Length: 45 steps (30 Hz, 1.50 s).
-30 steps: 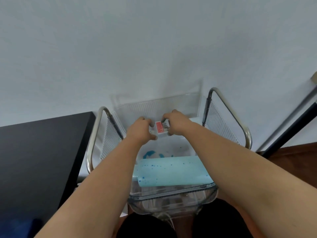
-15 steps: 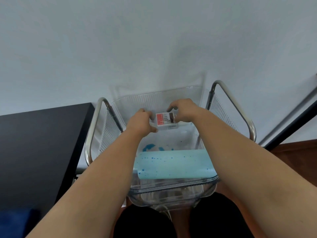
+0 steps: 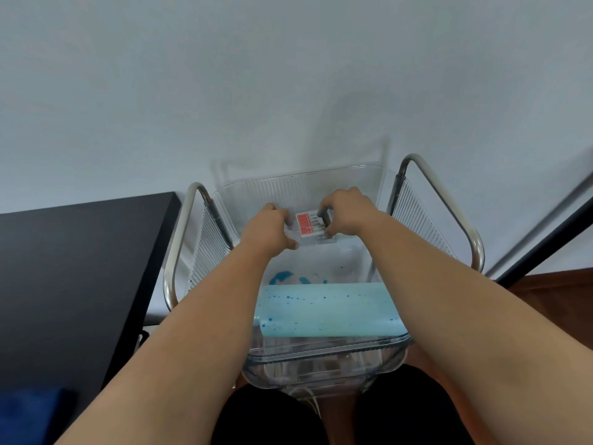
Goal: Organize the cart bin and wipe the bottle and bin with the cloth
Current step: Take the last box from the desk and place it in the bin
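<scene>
A clear plastic bin [image 3: 301,183] sits on a metal cart [image 3: 449,203] in front of me. Both hands reach into its far half and hold a small clear box with a red label [image 3: 306,224]. My left hand [image 3: 268,229] grips the box's left end and my right hand [image 3: 348,213] grips its right end. A light blue cloth [image 3: 327,311] with dark blue spots lies draped over the bin's near rim. Blue stains [image 3: 282,277] mark the bin's floor behind the cloth. No bottle is visible.
A black table [image 3: 80,268] stands to the left, close to the cart's left handle [image 3: 179,239]. A pale wall rises right behind the cart. A dark slanted bar [image 3: 552,239] and wooden floor [image 3: 558,284] lie at the right. My dark-clothed legs are below the bin.
The bin has swung level and sits lower between the cart handles. The hands spread apart slightly on the labelled box, staying over the bin's far half.
</scene>
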### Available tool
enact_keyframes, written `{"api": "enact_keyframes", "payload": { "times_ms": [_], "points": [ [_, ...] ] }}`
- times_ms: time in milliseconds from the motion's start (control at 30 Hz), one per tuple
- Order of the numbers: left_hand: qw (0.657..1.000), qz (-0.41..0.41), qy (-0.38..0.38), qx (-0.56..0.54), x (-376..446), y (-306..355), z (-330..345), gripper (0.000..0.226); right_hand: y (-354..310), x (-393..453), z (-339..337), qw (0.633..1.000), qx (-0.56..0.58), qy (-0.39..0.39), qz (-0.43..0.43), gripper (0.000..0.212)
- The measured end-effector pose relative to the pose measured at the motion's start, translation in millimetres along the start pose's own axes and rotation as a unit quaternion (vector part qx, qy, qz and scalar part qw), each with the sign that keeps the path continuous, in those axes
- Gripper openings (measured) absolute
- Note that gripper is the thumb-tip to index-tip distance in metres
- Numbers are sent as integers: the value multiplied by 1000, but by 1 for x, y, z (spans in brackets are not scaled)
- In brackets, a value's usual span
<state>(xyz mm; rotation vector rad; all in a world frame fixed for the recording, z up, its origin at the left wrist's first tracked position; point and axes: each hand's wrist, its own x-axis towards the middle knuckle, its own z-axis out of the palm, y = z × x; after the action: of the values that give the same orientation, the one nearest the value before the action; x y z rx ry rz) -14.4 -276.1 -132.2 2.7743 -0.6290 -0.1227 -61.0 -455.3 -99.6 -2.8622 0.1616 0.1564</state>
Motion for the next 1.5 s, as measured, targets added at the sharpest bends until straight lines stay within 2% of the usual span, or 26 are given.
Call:
{"api": "enact_keyframes", "payload": {
  "times_ms": [233, 500, 633, 967, 1133, 1267, 1400, 1500],
  "points": [
    [1000, 2, -1, 0, 0, 3, 2, 45, -5, -2, 2, 1000, -14, 13, 11, 35],
    [1000, 2, -1, -1, -2, 8, 0, 46, -5, -6, -1, 997, -71, -12, 4, 66],
    [1000, -4, -8, -1, -1, 9, -1, 46, -6, -6, 2, 995, -97, -2, -3, 65],
    [1000, -9, -5, 7, -3, 12, -1, 48, -4, -6, -1, 998, -62, -17, -1, 65],
    [1000, -14, -14, 1, -6, 14, -9, 58, -4, -7, -7, 998, -56, -23, 4, 66],
    [999, -17, 21, -17, -9, 22, -34, 57, -10, -9, -21, 999, -44, -2, 1, 59],
    [999, -11, 31, 3, -19, 33, -70, 45, -22, -18, -33, 998, 11, -67, -13, 52],
    [997, 5, -39, 70, -37, 34, -92, 33, -30, -34, -45, 993, 14, -112, -41, 42]
  ]
}}
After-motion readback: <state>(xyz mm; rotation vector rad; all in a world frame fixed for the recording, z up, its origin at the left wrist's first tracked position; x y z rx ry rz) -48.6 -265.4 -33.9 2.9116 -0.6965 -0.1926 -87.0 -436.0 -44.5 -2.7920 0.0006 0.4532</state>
